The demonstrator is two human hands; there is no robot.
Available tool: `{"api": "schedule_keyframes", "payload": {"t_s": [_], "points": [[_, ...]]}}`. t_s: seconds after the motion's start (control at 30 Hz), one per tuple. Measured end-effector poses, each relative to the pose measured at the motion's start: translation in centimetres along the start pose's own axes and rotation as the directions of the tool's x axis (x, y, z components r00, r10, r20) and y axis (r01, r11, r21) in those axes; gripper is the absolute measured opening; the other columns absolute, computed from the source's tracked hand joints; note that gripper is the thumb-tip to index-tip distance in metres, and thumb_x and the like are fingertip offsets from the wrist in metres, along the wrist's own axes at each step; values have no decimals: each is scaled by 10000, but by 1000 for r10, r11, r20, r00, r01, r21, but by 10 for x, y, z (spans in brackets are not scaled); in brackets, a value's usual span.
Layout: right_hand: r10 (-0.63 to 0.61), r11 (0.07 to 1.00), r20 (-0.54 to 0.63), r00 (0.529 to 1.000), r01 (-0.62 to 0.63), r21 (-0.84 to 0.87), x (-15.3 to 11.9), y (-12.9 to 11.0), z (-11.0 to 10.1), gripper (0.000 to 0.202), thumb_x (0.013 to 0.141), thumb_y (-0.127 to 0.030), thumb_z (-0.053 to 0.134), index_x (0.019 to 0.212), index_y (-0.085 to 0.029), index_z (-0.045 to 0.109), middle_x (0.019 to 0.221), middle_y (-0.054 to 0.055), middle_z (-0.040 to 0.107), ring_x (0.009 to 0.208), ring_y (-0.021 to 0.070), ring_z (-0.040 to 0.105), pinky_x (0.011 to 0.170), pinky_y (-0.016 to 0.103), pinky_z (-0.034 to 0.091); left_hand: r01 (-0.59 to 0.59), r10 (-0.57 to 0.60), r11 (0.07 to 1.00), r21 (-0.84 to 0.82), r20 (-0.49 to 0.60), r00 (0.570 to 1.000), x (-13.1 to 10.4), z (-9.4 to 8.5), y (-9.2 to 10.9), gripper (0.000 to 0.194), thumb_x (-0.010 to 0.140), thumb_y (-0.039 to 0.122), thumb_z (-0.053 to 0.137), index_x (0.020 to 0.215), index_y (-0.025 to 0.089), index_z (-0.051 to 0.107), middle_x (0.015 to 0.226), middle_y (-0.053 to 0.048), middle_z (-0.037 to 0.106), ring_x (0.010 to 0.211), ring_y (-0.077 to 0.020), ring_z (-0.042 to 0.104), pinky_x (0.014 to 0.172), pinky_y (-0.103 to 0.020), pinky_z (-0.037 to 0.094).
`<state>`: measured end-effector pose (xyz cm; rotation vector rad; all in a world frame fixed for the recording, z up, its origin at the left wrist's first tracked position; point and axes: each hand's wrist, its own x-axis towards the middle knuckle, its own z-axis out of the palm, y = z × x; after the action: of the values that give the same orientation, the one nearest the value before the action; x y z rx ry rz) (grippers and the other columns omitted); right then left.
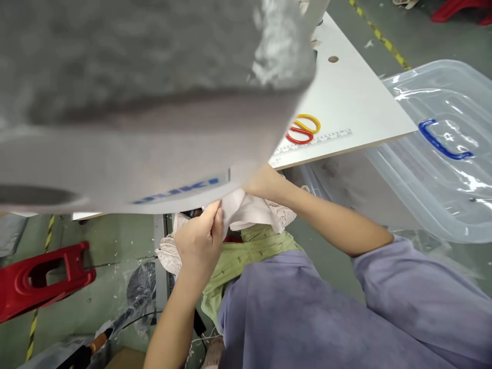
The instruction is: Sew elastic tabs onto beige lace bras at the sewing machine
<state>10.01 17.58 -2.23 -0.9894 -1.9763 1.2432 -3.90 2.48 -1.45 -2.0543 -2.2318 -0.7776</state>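
A pale pink piece of fabric [255, 211] hangs below the edge of a white JUKI sewing machine [184, 154], which fills the upper left close to the camera. My left hand [200, 237] is closed on the fabric's left edge, thumb pressed against the fingers. At the fabric's right side is my right hand [264, 182], its fingers hidden behind the machine. Lace trim [169, 253] shows beside my left wrist, and more lace lies at the fabric's right end. The needle area is out of sight.
On the white tabletop [357, 97] lie scissors [303, 129] with red and yellow handles and a clear ruler [330, 137]. A clear plastic bin lid [430, 189] with a blue handle is at right. A red stool [49, 279] stands at left on the scrap-strewn floor.
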Motion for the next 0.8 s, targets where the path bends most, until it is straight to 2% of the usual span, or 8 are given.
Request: {"api": "schedule_keyframes", "payload": {"t_s": [0.1, 0.43, 0.63, 0.8], "points": [[-13, 1000, -1, 1000, 13, -21, 1, -1, -1, 88, 831, -238, 598, 836, -216, 513, 592, -61, 513, 608, 143, 494, 634, 295, 355, -15, 15, 1000, 10, 7, 1000, 2, -1, -1, 285, 999, 327, 529, 1115, 247, 777, 793, -16, 795, 567, -135, 652, 514, -251, 336], [2, 1000, 29, 1000, -2, 8, 1, -3, -2, 159, 837, -268, 606, 772, -226, 467, 593, -37, 496, 656, 172, 489, 626, 303, 356, -55, 55, 998, 32, 5, 998, 2, -1, -3, 315, 1014, 353, 501, 1065, 230, 786, 808, -30, 800, 577, -143, 667, 508, -264, 333], [3, 1000, 21, 1000, -3, -19, 1, -6, -3, 57, 871, -277, 587, 880, -222, 576, 617, -37, 520, 668, 179, 516, 646, 299, 379, -89, 90, 993, 77, -6, 996, 2, -3, -4, 312, 1013, 335, 507, 1081, 222, 790, 703, -22, 769, 531, -143, 633, 492, -267, 307], [2, 1000, 42, 999, -2, 7, 2, 0, -4, 175, 877, -359, 616, 977, -216, 620, 641, -62, 536, 622, 133, 492, 629, 270, 347, -106, 117, 984, 140, -68, 991, 1, -5, -9, 279, 1004, 311, 541, 1064, 201, 791, 617, -2, 725, 509, -130, 602, 483, -256, 298]]}}
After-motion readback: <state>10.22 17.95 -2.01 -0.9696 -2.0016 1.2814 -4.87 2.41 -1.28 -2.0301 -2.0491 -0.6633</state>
